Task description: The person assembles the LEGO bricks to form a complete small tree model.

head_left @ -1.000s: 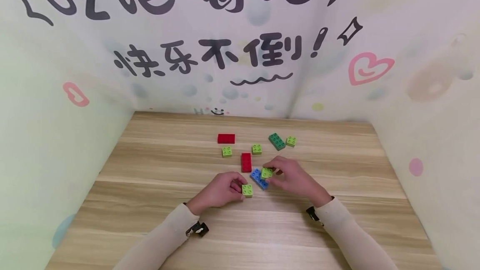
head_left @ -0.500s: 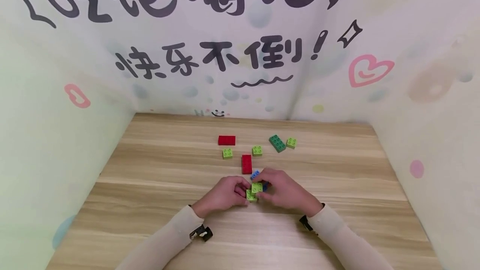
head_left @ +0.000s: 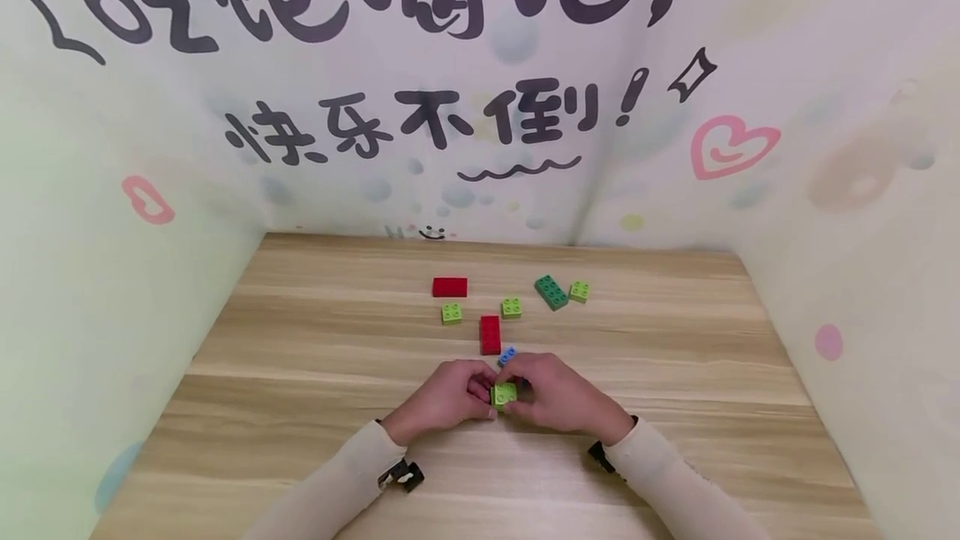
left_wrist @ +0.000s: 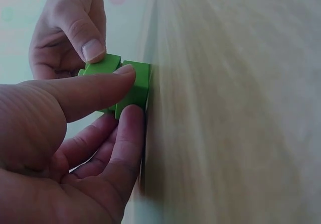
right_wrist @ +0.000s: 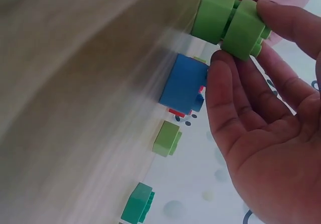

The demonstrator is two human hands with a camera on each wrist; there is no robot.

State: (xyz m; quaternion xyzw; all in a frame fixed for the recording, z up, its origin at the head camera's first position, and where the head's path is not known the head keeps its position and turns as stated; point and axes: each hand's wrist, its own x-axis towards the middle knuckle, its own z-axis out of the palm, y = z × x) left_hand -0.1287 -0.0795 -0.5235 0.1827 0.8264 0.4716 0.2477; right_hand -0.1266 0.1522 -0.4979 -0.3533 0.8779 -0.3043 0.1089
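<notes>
My left hand (head_left: 447, 395) pinches a light green building brick (left_wrist: 134, 86) between thumb and fingers, low over the wooden table. Directly above that brick, my right hand (head_left: 561, 395) pinches a second light green brick (right_wrist: 245, 29) by its sides. The two are lined up one over the other, with the lower brick's studs showing in a narrow gap between them in the right wrist view. From the head, the upper brick hides most of the lower one. A blue brick (right_wrist: 184, 83) lies beside the right fingers, largely covered by that hand in the head view.
Just behind the hands lies a red brick (head_left: 490, 335). Farther back are another red brick (head_left: 450, 287), a dark green brick (head_left: 551, 292) and small light green bricks (head_left: 512, 308). Printed walls enclose the table (head_left: 315, 315) at the back and both sides.
My right hand has carried its light green brick left and toward me, away from above the blue brick, onto the left hand's brick. The left hand has shifted slightly nearer.
</notes>
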